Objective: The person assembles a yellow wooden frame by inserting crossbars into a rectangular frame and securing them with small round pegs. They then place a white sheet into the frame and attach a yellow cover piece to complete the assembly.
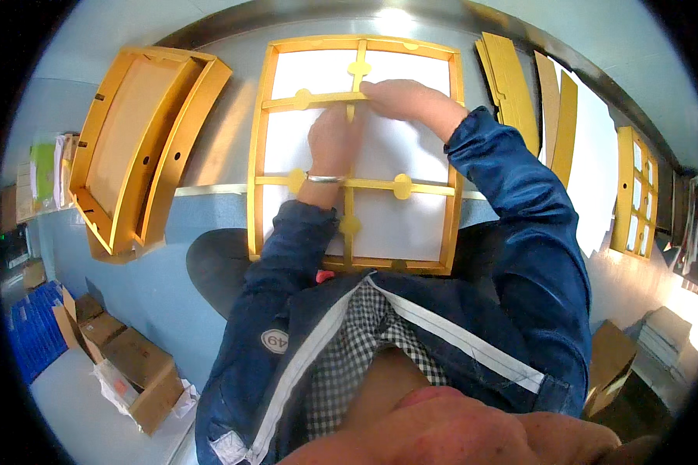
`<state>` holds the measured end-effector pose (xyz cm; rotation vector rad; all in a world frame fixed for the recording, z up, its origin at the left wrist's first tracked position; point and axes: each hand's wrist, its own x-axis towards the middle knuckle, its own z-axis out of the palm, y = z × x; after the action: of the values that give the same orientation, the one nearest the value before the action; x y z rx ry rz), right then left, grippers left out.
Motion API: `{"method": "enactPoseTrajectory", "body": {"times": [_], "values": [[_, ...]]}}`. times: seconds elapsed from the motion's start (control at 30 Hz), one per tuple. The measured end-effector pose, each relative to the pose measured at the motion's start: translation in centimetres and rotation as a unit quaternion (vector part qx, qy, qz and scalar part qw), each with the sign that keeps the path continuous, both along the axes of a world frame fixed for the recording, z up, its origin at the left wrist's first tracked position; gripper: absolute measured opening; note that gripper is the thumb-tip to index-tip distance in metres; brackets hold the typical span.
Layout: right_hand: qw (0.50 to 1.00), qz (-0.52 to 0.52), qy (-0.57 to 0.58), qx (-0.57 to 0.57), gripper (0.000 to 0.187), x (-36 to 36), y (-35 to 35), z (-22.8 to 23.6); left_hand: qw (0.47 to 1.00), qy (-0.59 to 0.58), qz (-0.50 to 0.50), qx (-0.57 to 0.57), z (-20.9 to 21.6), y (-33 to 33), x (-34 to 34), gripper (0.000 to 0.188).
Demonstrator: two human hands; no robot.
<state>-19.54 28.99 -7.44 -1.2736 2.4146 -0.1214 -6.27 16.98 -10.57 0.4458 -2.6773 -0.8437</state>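
In front of me lies a shallow yellow cardboard box (454, 155) with a white bottom. Yellow divider strips with round tabs cross inside it and split it into compartments. My right hand (403, 99) reaches in from the right, its fingers closed at the crossing of the upper cross divider (329, 98) and the lengthwise divider (348, 205). Just below that crossing is my left hand (337, 143), close against the lengthwise strip; its fingers are blurred and partly hidden. A lower cross divider (430, 188) runs beneath my left wrist.
Two yellow box trays (136, 143), one partly inside the other, stand at the left. To the right lie flat yellow cardboard pieces (512, 89) and a white sheet (593, 147). Farther right is another divided yellow box (637, 194). An open brown carton (136, 353) sits at lower left.
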Motion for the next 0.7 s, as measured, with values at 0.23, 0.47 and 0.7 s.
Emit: {"method": "enactPoseTrajectory", "body": {"times": [0.23,0.47,0.7], "values": [[0.999,0.007,-0.052,-0.009,0.027,-0.1,0.2,-1.0,1.000,0.013,-0.015,-0.009,0.2,1.3,-0.5,0.028],[0.998,-0.013,0.029,-0.061,0.030,2.2,0.7,-0.7,0.999,-0.026,0.012,-0.037,-0.8,0.3,-0.4,0.030],[0.994,-0.022,-0.098,-0.034,0.039,0.6,1.0,-0.9,0.999,0.030,-0.005,-0.034,-0.8,0.6,-0.2,0.027]]}}
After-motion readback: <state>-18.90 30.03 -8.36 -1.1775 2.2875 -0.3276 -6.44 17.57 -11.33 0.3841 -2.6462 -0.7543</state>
